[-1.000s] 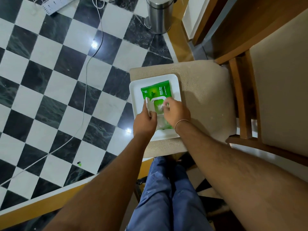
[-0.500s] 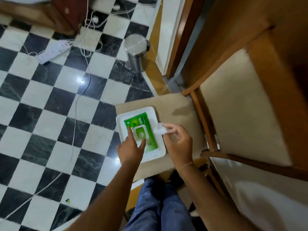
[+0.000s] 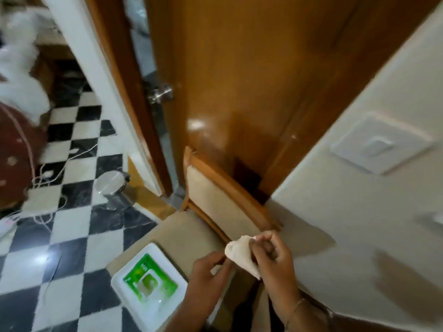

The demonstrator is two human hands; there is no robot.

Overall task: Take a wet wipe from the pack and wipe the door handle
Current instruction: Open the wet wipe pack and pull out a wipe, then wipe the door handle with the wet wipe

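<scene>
A green wet-wipe pack (image 3: 149, 281) lies on a white tray (image 3: 124, 287) on the padded chair seat. Above the seat, to the right of the tray, my right hand (image 3: 275, 262) grips a crumpled white wet wipe (image 3: 239, 254). My left hand (image 3: 207, 271) is just left of it, with its fingertips at the wipe's lower edge. The round metal door handle (image 3: 160, 94) sticks out from the edge of the brown wooden door (image 3: 239, 80), far above and to the left of both hands. The view is blurred.
A wooden chair with a beige backrest (image 3: 215, 200) stands against the door and a white wall bearing a switch plate (image 3: 381, 144). A small steel bin (image 3: 112, 188) and white cables (image 3: 48, 173) sit on the black-and-white checkered floor at the left.
My right hand pulled a wipe out of the pack and lifted it up and right. My left hand left the pack and joined it. The view swung upward and now shows the door and its handle.
</scene>
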